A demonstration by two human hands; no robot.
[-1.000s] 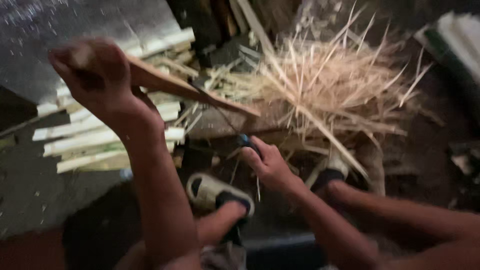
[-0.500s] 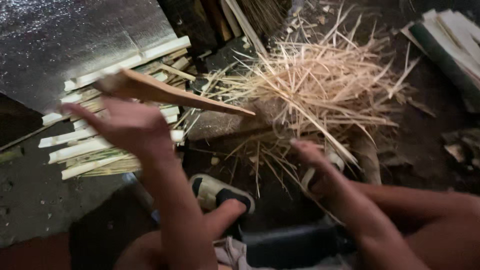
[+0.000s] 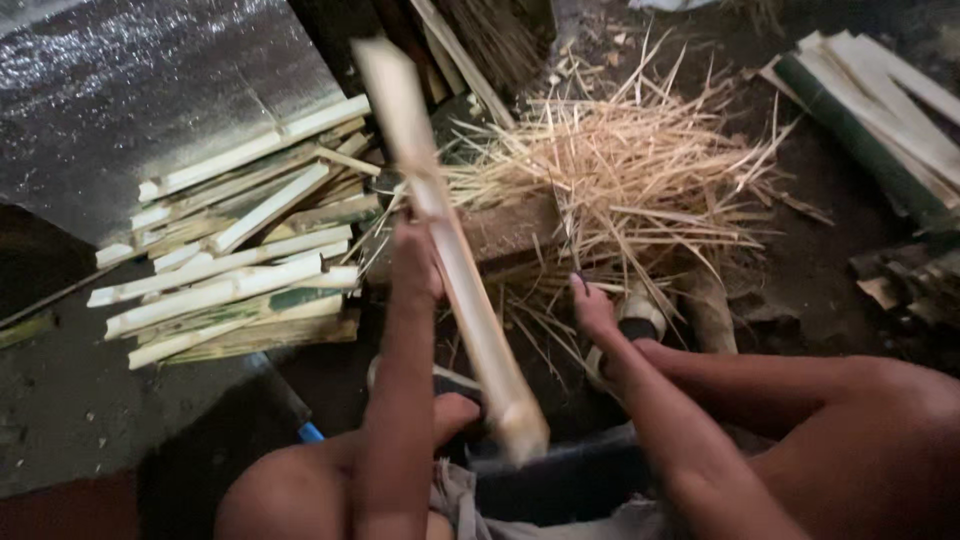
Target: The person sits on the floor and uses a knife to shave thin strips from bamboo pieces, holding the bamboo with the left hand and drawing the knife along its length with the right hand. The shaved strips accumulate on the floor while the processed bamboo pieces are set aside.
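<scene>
Left hand (image 3: 415, 265) clenched mid-length on a bamboo slat (image 3: 450, 250), held near upright at frame centre. Looks light, stiff, splintery-edged; best taken at the smooth middle. Right hand (image 3: 592, 305) at 4 o'clock, grip unclear. Pale split slats (image 3: 230, 250) at 9; stringy shavings (image 3: 640, 170) at 1.

A single head-worn camera is looking steeply down from just above the person's knees. It is sitting close over the left hand (image 3: 415, 265) gripping a bamboo slat (image 3: 450, 250), facing forward to the splinter heap (image 3: 640, 170) lying beyond that grip.
</scene>
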